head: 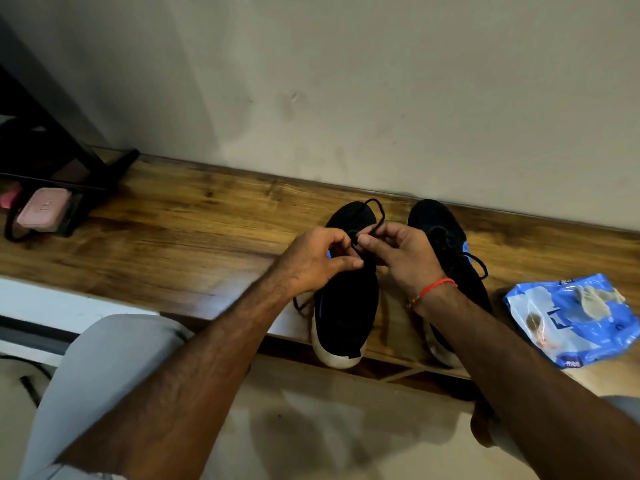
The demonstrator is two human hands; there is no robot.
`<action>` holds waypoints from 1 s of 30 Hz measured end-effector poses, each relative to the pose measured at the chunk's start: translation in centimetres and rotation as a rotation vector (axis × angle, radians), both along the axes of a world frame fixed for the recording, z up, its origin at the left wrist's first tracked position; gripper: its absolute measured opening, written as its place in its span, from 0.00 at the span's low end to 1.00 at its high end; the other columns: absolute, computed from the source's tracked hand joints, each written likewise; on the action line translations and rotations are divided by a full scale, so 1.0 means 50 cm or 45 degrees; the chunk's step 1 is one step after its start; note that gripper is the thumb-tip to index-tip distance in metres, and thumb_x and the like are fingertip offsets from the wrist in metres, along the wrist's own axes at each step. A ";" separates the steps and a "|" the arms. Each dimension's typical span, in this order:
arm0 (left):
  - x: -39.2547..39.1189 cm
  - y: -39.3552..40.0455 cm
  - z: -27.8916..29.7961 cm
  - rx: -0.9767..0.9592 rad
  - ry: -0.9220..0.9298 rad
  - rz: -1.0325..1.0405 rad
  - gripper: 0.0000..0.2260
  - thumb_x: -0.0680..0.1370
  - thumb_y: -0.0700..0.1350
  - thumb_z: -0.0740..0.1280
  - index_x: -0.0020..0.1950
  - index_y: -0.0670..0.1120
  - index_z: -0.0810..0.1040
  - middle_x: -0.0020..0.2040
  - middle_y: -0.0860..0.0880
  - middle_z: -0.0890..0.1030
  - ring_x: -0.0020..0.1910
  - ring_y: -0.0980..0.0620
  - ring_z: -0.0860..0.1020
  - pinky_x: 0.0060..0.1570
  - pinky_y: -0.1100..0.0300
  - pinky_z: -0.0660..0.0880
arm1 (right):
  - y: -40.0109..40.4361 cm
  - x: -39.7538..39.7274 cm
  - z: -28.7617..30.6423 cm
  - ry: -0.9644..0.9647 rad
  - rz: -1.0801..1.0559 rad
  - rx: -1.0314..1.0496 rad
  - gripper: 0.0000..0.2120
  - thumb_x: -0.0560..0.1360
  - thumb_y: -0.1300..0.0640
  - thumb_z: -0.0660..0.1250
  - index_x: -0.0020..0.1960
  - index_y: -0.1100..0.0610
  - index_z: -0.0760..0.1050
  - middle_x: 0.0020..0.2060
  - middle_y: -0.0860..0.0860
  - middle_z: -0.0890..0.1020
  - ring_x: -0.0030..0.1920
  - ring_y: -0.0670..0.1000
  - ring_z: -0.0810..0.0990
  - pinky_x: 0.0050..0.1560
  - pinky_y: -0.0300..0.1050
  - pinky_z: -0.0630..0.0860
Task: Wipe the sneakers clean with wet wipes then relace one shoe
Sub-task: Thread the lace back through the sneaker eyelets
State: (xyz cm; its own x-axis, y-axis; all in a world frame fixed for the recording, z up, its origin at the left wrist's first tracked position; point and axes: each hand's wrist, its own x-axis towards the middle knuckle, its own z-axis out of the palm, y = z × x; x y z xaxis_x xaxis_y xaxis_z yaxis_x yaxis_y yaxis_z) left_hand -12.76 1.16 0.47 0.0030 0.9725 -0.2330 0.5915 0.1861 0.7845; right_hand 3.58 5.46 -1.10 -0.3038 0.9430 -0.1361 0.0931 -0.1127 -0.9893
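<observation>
Both my hands pinch the black lace of the left-hand sneaker: my left hand holds a strand between thumb and forefinger just above the tongue, and my right hand curls round the same lace a little farther up, where a loop rises over the toe. The sneaker stands on the wooden shelf, toe toward the wall, its white heel overhanging the front edge. The second sneaker stands just beside it to the right, partly covered by my right forearm, with its own lace trailing loose. The wet wipes packet lies on the shelf farther right, apart from both shoes, with what looks like a used wipe resting on top. I judge the wiping to be finished and the relacing step in hand, near its upper eyelets or at the knot; which of these, the dark lace on dark fabric does not let me tell. The next move calls for keeping tension on both strands, crossing them cleanly over the tongue, and drawing the loop snug without letting either end slip from my fingertips.
</observation>
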 end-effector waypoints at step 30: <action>0.011 0.010 -0.002 -0.312 -0.729 0.715 0.08 0.80 0.53 0.70 0.50 0.51 0.85 0.42 0.54 0.78 0.39 0.55 0.73 0.35 0.59 0.69 | 0.000 0.012 -0.005 -0.036 0.026 0.051 0.07 0.76 0.61 0.70 0.46 0.65 0.82 0.45 0.55 0.86 0.48 0.51 0.84 0.52 0.47 0.81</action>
State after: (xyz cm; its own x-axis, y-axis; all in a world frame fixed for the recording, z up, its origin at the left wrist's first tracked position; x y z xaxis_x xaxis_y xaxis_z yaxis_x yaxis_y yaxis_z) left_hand -12.21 1.64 0.37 -0.2841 0.7867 -0.5480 -0.1173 0.5387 0.8343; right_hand 4.20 5.43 -1.37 -0.3196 0.9415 -0.1068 0.1227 -0.0707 -0.9899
